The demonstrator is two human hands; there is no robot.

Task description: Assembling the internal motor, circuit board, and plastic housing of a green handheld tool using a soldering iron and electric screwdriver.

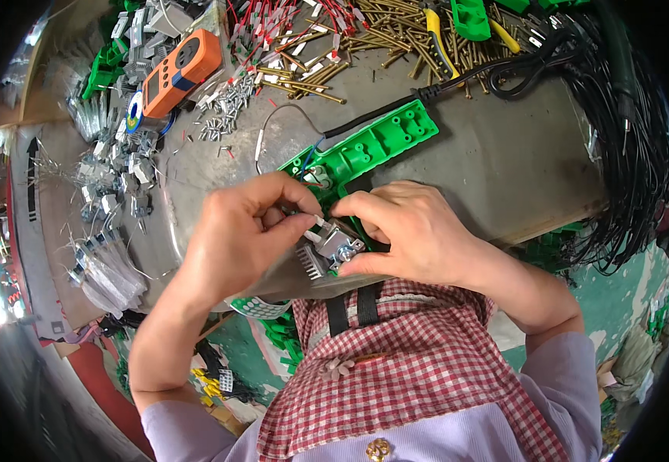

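Head view: my two hands fitting a small metal part at the end of a green plastic housing, over the near edge of the bench.

My left hand (246,235) is curled nearly closed, thumb and forefinger pinching a white-sleeved wire end (317,221) against the small metal part (333,248). My right hand (411,231) arches over from the other side, fingers bent, closed around the same part with forefinger on top and thumb beneath. I judge the part light, stiff and sharp-toothed along its comb edge, best gripped by its flat sides; the wire looks thin and easily bent. The green plastic housing (373,142) lies flat just beyond my fingers, a black cable (458,81) leaving its far end. Both wrists hover above my checked apron (427,362). An orange meter (180,69) and loose brass pins (396,31) lie well apart.
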